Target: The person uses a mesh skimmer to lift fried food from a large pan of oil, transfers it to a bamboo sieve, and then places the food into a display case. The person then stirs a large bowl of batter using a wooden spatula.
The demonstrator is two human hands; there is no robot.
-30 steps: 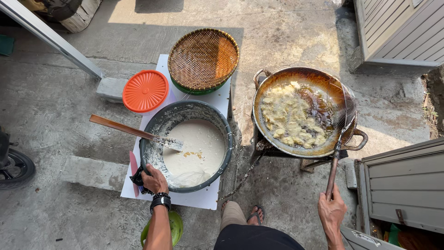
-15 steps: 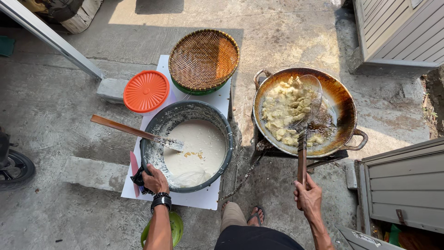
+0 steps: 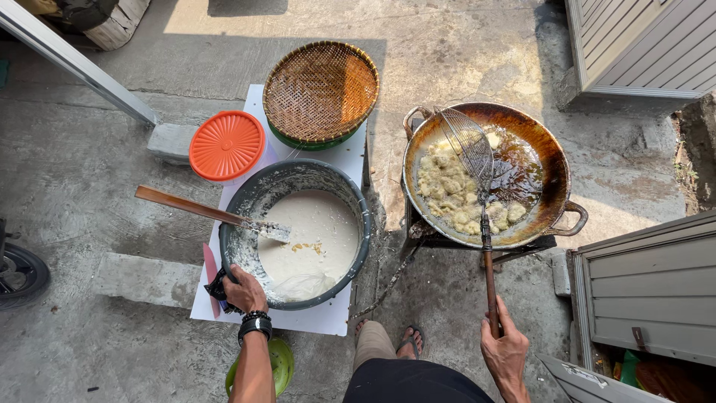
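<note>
My right hand (image 3: 506, 351) grips the wooden handle of a wire skimmer (image 3: 468, 148), whose mesh head rests over the left half of a wok (image 3: 552, 160) full of hot oil and pale frying fritters (image 3: 447, 186). My left hand (image 3: 242, 289), with a black wristwatch, holds the near rim of a grey batter bowl (image 3: 246, 205) together with a dark cloth. White batter (image 3: 309, 239) fills the bowl, and a wooden spatula (image 3: 186, 207) leans in it from the left.
A woven basket (image 3: 321, 91) and an orange-lidded container (image 3: 226, 145) stand on a white board (image 3: 343, 158) behind the bowl. The wok sits on a low burner stand (image 3: 522, 250). A grey cabinet (image 3: 649, 283) is at right, a tyre (image 3: 19, 275) at far left, and my sandalled foot (image 3: 409, 342) between bowl and wok.
My right hand has swung the skimmer from the wok's right rim across to its left side, over the fritters. The left hand has stayed on the bowl's rim.
</note>
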